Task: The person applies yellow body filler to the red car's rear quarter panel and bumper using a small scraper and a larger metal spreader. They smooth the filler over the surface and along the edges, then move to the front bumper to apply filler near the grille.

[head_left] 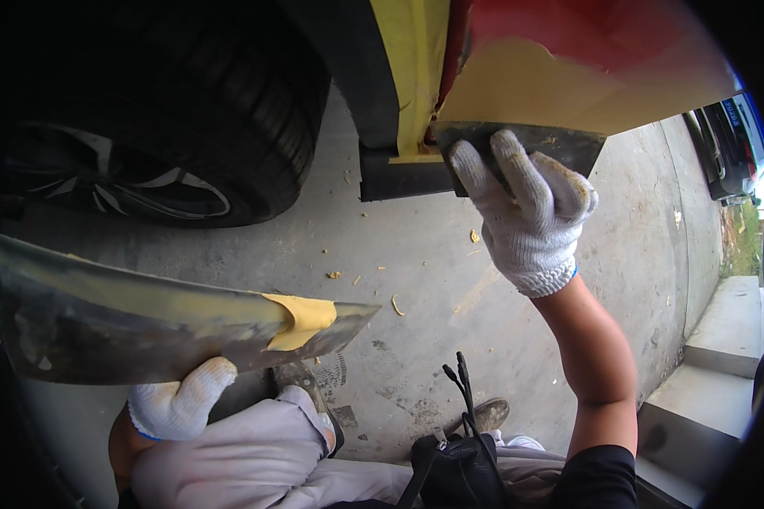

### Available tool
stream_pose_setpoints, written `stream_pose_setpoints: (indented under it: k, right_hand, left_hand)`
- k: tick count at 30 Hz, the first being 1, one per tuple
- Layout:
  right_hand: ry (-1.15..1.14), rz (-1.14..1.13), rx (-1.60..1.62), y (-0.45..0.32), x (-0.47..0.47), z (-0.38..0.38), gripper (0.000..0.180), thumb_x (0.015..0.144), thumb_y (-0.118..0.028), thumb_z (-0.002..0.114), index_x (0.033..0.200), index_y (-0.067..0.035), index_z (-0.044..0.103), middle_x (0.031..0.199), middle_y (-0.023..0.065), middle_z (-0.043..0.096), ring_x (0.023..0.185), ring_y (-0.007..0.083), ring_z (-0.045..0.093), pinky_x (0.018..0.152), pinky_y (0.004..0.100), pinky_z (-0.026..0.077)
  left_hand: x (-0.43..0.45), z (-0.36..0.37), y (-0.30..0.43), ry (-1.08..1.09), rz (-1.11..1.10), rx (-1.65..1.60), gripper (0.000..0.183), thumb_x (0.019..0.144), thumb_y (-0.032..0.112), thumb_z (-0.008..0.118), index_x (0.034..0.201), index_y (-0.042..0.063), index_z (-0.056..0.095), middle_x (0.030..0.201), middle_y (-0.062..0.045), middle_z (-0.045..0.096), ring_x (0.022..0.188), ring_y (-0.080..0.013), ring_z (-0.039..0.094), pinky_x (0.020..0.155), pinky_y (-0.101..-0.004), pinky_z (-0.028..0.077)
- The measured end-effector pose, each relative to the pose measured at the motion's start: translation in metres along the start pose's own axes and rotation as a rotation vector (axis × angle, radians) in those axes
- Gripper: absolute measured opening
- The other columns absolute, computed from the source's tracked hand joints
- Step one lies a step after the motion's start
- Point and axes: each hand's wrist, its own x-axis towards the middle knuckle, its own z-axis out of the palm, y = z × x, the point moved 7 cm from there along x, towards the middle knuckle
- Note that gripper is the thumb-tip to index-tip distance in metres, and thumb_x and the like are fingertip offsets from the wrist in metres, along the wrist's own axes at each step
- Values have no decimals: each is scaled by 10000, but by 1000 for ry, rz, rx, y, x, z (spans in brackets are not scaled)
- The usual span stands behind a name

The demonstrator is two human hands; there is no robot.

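My left hand, in a white knit glove, grips the lower edge of a wide dark plate smeared with filler. A thick dab of yellow body filler lies near the plate's right end. My right hand, gloved too, presses a dark flat spreader against the lower edge of a car's red body panel. Smooth tan filler covers the panel just above the blade. Yellow masking tape runs down the panel's left side. My right thumb is hidden behind the spreader.
A car wheel with a black tyre stands at upper left. Filler crumbs dot the concrete floor. A black bag with cables hangs at my lap. Pale steps and a parked car are on the right.
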Motion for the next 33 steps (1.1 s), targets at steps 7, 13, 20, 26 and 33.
stream_pose_setpoints:
  k: [7, 13, 20, 26, 33]
  right_hand:
    - [-312, 2, -34, -6, -7, -23, 528, 708, -145, 750, 1224, -252, 738, 1276, -10, 612, 958, 168, 552, 783, 331, 437]
    - [-323, 350, 449, 12, 4, -65, 505, 797, 58, 563, 1278, -71, 651, 1300, 143, 598, 1129, 289, 561, 976, 402, 430]
    - [-252, 1468, 1648, -18, -39, -48, 334, 910, -41, 625, 1240, 11, 627, 1140, 83, 619, 1039, 175, 587, 920, 315, 472]
    - [-673, 675, 1602, -60, 0, -51, 405, 881, -15, 650, 1285, 7, 648, 1256, 229, 672, 1101, 385, 681, 949, 396, 538]
    - [-750, 561, 1189, -26, 1, -68, 369, 803, 59, 612, 1164, 31, 685, 1004, 214, 691, 934, 364, 686, 842, 401, 558]
  left_hand:
    - [-1, 0, 10, -57, -3, 184, 403, 906, 8, 547, 1298, -91, 551, 1219, -196, 664, 1118, -265, 655, 996, -376, 515]
    - [9, 9, 13, 79, -54, -45, 292, 903, -52, 573, 1180, -85, 661, 1145, -180, 716, 1072, -240, 687, 945, -335, 535]
    - [20, 17, 2, 40, -74, -154, 211, 872, -82, 669, 1079, -46, 693, 1047, -130, 727, 983, -189, 687, 866, -307, 538]
    - [19, 14, -11, 123, -32, -320, 304, 843, -82, 732, 1131, -36, 648, 1043, -118, 709, 965, -179, 676, 868, -295, 539]
    - [8, 9, 1, 157, 59, -470, 313, 857, -87, 710, 1156, -41, 631, 1043, -121, 709, 967, -177, 673, 877, -309, 547]
